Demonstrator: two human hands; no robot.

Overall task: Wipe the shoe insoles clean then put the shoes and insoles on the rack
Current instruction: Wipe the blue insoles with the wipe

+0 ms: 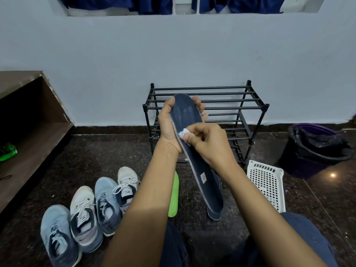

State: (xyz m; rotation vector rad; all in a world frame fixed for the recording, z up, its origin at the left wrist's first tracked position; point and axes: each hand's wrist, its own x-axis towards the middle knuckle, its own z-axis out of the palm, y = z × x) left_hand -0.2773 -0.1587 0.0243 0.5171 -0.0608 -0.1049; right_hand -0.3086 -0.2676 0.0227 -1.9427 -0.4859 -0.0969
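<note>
My left hand (168,125) grips the toe half of a long navy insole (194,151), held tilted in front of the black metal shoe rack (250,101). My right hand (209,143) pinches a small white wipe (183,134) and presses it against the insole's middle. A second navy insole (216,213) and a green insole (174,193) lie on the dark floor below. Several sneakers stand in a row at the lower left: two light blue (55,234) (107,203) and two white (82,214) (126,186).
A white perforated plastic basket (266,182) lies to the right of the rack. A purple bin with a black liner (312,149) stands at the far right. A brown wooden shelf unit (28,116) fills the left side. The rack's shelves hold nothing.
</note>
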